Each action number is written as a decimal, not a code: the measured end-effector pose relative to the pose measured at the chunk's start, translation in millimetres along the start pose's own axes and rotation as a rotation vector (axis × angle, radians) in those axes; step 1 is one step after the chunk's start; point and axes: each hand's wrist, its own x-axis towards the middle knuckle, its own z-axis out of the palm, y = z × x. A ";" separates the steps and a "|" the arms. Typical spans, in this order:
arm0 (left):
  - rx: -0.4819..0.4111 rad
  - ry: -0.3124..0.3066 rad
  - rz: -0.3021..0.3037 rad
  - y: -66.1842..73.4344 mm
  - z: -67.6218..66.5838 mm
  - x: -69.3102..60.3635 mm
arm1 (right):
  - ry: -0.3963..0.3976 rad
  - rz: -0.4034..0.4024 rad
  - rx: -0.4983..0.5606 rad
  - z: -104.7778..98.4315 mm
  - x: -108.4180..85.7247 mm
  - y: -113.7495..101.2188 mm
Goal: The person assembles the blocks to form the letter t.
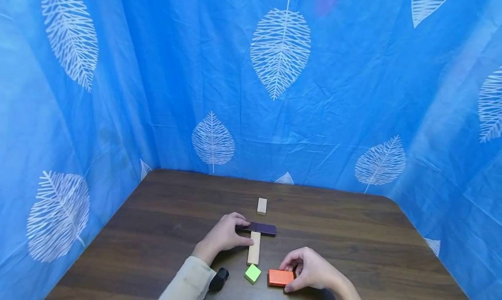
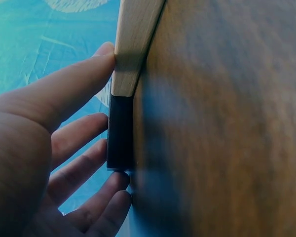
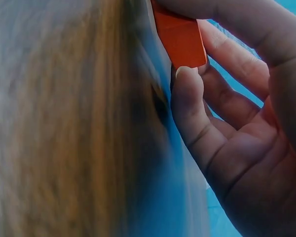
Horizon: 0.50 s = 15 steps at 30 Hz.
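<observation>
Two dark purple blocks [image 1: 266,229] lie end to end crosswise on the table, and a long plain wooden block [image 1: 254,250] meets them like the stem of a T. My left hand [image 1: 224,235] rests on these, its thumb touching the wooden block [image 2: 133,44] and its fingers against the dark block [image 2: 120,133]. An orange block [image 1: 280,277] is pinched between the thumb and fingers of my right hand [image 1: 313,271], low over or on the table. Between the hands, a lime green block [image 1: 252,274] sits turned cornerwise near the wooden block's front end.
A small plain wooden block [image 1: 262,206] lies farther back, beyond the purple ones. The brown table [image 1: 188,195] is enclosed by a blue curtain [image 1: 333,95] with white leaf prints. A black wrist device [image 1: 218,279] juts from the left sleeve.
</observation>
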 end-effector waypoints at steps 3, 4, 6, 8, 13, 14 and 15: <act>0.005 0.004 0.002 0.4 0.2 0.0 | -0.003 -0.026 -0.031 2.8 1.7 -1.4; 0.008 0.005 0.002 0.5 0.3 0.0 | -0.005 -0.037 -0.039 3.8 2.3 -1.6; 0.006 0.005 -0.007 0.9 0.4 -0.5 | -0.008 -0.057 -0.053 5.7 3.4 -1.8; 0.008 0.003 -0.011 0.9 0.5 -1.1 | -0.014 -0.070 -0.065 7.8 4.8 -1.9; 0.006 0.000 -0.023 0.6 0.5 -2.8 | -0.019 -0.073 -0.081 13.2 6.8 -3.3; 0.005 0.000 -0.023 0.7 0.3 -3.1 | -0.021 -0.076 -0.086 13.9 7.1 -3.6; 0.006 0.000 -0.021 0.5 0.3 -3.2 | -0.023 -0.080 -0.088 14.7 7.6 -3.6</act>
